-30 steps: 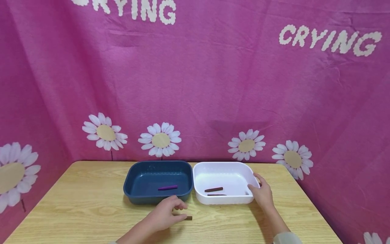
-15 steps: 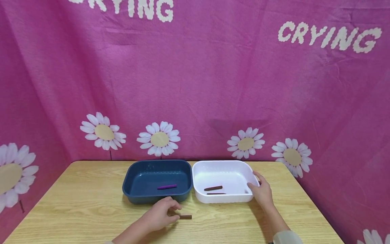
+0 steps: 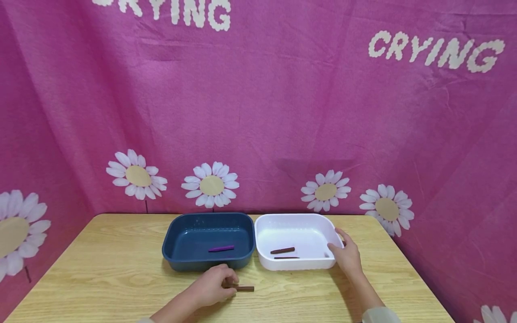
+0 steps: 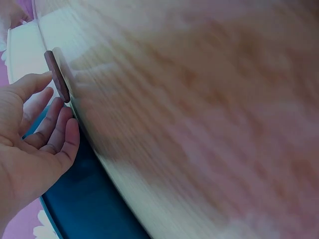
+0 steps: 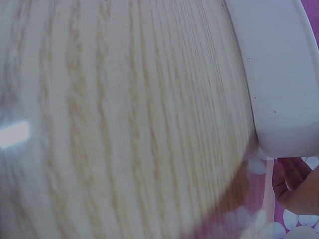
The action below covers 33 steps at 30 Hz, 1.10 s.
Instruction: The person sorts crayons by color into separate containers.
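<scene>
My left hand [image 3: 213,285] is low over the table in front of the blue bin. Its thumb and fingertips pinch one end of a brown crayon [image 3: 245,289], whose other end points right. In the left wrist view, the crayon [image 4: 57,77] lies between the thumb and fingertips, near the tabletop. My right hand [image 3: 348,255] grips the right end of the white bin [image 3: 296,264], thumb over the rim and fingers outside. The right wrist view has this hand [image 5: 296,186] at the bin's corner. Two brown crayons [image 3: 282,250] lie inside the white bin.
A dark blue bin [image 3: 177,260] stands against the white one's left side, with a purple crayon [image 3: 221,248] in it. Both are near the back of the wooden table [image 3: 121,269]. Behind hangs a pink cloth [image 3: 258,112] with daisies.
My left hand has shifted slightly left along the brown crayon and closed its fingers at that end, so more of the crayon shows. The right hand stays at the white bin.
</scene>
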Each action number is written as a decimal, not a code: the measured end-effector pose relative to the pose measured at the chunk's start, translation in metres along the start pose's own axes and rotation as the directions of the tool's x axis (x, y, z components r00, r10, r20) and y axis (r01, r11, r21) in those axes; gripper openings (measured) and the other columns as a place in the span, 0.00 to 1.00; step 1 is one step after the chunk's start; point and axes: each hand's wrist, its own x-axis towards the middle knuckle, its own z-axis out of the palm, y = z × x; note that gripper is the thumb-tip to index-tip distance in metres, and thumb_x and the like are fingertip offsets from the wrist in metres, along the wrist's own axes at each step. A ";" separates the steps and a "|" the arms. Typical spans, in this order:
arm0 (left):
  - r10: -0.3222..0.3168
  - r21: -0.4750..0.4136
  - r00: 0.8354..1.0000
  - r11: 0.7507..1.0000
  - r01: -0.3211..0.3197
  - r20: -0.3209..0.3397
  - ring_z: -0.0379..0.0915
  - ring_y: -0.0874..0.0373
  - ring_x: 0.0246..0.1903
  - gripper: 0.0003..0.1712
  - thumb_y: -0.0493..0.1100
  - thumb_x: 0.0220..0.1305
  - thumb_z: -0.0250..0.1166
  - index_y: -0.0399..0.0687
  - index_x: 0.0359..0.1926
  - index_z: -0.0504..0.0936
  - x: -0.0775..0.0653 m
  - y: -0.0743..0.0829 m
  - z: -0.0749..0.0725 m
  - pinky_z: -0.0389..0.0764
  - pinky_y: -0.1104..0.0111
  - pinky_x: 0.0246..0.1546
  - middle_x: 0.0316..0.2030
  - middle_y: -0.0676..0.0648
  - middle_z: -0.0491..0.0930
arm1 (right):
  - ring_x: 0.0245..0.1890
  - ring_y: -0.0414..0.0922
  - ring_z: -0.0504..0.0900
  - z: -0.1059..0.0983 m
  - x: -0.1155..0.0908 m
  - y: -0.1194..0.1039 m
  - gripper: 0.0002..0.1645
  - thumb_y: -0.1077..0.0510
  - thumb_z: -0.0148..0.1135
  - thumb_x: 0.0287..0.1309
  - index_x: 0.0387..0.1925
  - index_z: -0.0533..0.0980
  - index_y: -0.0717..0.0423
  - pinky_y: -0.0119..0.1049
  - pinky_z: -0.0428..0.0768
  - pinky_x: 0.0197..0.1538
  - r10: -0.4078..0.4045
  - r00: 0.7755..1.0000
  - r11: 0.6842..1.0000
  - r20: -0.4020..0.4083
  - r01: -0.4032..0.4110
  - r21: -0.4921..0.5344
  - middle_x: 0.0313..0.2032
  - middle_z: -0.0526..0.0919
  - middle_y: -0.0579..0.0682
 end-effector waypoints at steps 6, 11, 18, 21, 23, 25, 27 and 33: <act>0.014 0.016 1.000 1.000 -0.014 0.005 0.67 0.69 0.28 0.06 0.40 0.50 0.70 0.49 0.30 0.82 0.002 -0.002 0.002 0.72 0.75 0.31 0.27 0.57 0.73 | 0.59 0.63 0.68 0.001 0.000 0.000 0.35 0.62 0.56 0.58 0.67 0.59 0.58 0.55 0.69 0.61 0.002 1.000 1.000 -0.008 -0.002 -0.004 0.59 0.67 0.73; 0.005 0.004 1.000 1.000 -0.005 0.012 0.67 0.70 0.27 0.05 0.39 0.50 0.70 0.49 0.30 0.82 0.004 -0.002 0.004 0.72 0.76 0.30 0.26 0.57 0.73 | 0.57 0.62 0.69 0.002 0.000 -0.001 0.35 0.61 0.56 0.58 0.67 0.59 0.57 0.55 0.69 0.61 0.012 1.000 1.000 -0.007 -0.012 -0.005 0.57 0.68 0.72; 0.006 0.025 1.000 1.000 -0.006 0.010 0.66 0.71 0.26 0.05 0.39 0.50 0.70 0.49 0.29 0.82 0.006 -0.002 0.006 0.71 0.76 0.29 0.25 0.58 0.74 | 0.58 0.62 0.68 0.002 0.002 0.001 0.36 0.61 0.55 0.58 0.68 0.58 0.57 0.55 0.69 0.61 0.015 1.000 1.000 0.002 -0.015 0.002 0.58 0.67 0.72; 0.018 0.042 1.000 0.999 -0.018 0.002 0.66 0.72 0.26 0.05 0.38 0.49 0.70 0.49 0.28 0.82 0.007 -0.001 0.008 0.71 0.76 0.29 0.24 0.58 0.74 | 0.57 0.62 0.69 0.001 0.002 0.001 0.36 0.61 0.55 0.58 0.67 0.58 0.57 0.54 0.70 0.60 0.008 1.000 1.000 -0.004 -0.008 0.003 0.57 0.68 0.72; 0.018 0.041 1.000 0.999 -0.018 0.005 0.65 0.72 0.26 0.04 0.38 0.49 0.70 0.48 0.28 0.82 0.007 -0.001 0.009 0.71 0.77 0.29 0.24 0.59 0.73 | 0.56 0.61 0.69 0.001 0.002 0.001 0.36 0.61 0.56 0.57 0.67 0.59 0.57 0.54 0.70 0.60 0.003 1.000 1.000 -0.009 -0.003 -0.002 0.56 0.69 0.72; 0.024 0.041 1.000 0.999 -0.024 0.007 0.66 0.72 0.26 0.03 0.37 0.49 0.70 0.47 0.28 0.83 0.007 0.000 0.010 0.71 0.77 0.29 0.24 0.58 0.74 | 0.56 0.62 0.70 0.001 0.001 0.001 0.36 0.61 0.56 0.58 0.67 0.59 0.57 0.54 0.70 0.60 -0.001 1.000 1.000 -0.009 0.001 -0.006 0.56 0.69 0.72; 0.027 0.047 1.000 0.999 -0.027 0.010 0.66 0.72 0.26 0.03 0.37 0.49 0.69 0.47 0.28 0.84 0.007 0.000 0.010 0.71 0.77 0.29 0.24 0.58 0.74 | 0.56 0.62 0.70 0.001 0.001 0.001 0.35 0.61 0.56 0.58 0.67 0.59 0.58 0.54 0.70 0.60 -0.003 1.000 1.000 -0.008 0.003 -0.008 0.56 0.69 0.73; 0.036 0.057 0.999 0.998 -0.036 0.011 0.66 0.72 0.26 0.03 0.37 0.50 0.68 0.46 0.29 0.85 0.006 0.003 0.011 0.71 0.77 0.29 0.24 0.58 0.74 | 0.58 0.63 0.69 0.001 0.001 0.001 0.35 0.61 0.56 0.58 0.67 0.58 0.57 0.55 0.70 0.60 0.000 1.000 1.000 -0.005 0.000 -0.005 0.57 0.68 0.73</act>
